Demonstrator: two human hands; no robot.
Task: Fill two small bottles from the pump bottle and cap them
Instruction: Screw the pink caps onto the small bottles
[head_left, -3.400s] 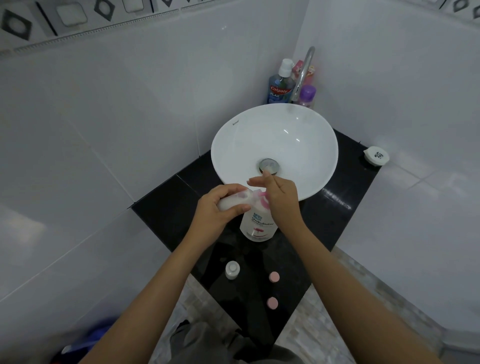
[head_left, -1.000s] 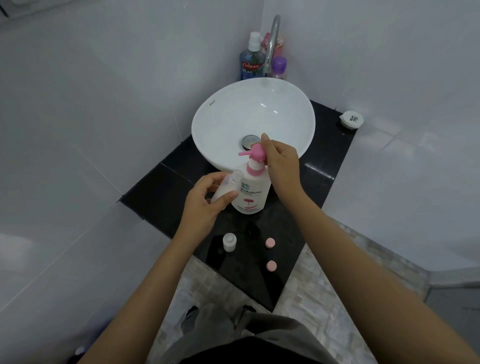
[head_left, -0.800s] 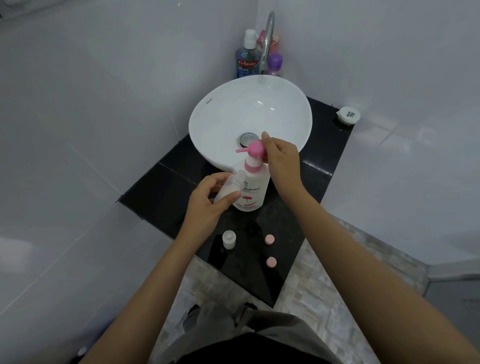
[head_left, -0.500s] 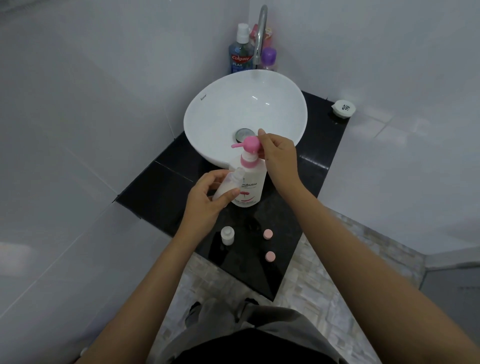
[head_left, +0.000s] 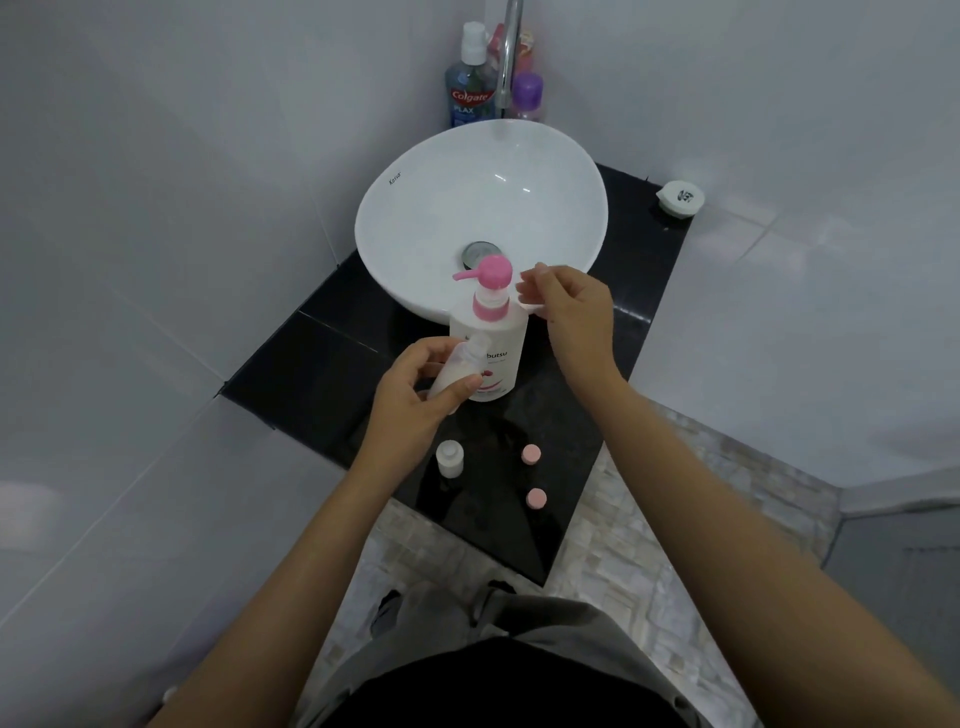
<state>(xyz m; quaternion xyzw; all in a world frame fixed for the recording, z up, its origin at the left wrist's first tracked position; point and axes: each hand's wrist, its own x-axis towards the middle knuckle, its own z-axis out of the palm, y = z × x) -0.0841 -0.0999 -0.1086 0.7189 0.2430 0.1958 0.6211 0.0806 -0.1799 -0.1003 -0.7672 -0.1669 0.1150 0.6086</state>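
Filling step: left hand (head_left: 415, 395) grips a small bottle (head_left: 460, 369) below the pump bottle (head_left: 491, 338); right hand (head_left: 569, 306) open beside the pump head, which needs pressing next.

Small bottle (head_left: 458, 370) in left hand (head_left: 415, 397)

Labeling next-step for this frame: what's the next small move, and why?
Probably the right hand, empty and clear of the pump head, reaches down for a pink cap. The left hand holds the small bottle uncapped, with white liquid inside, below the nozzle.
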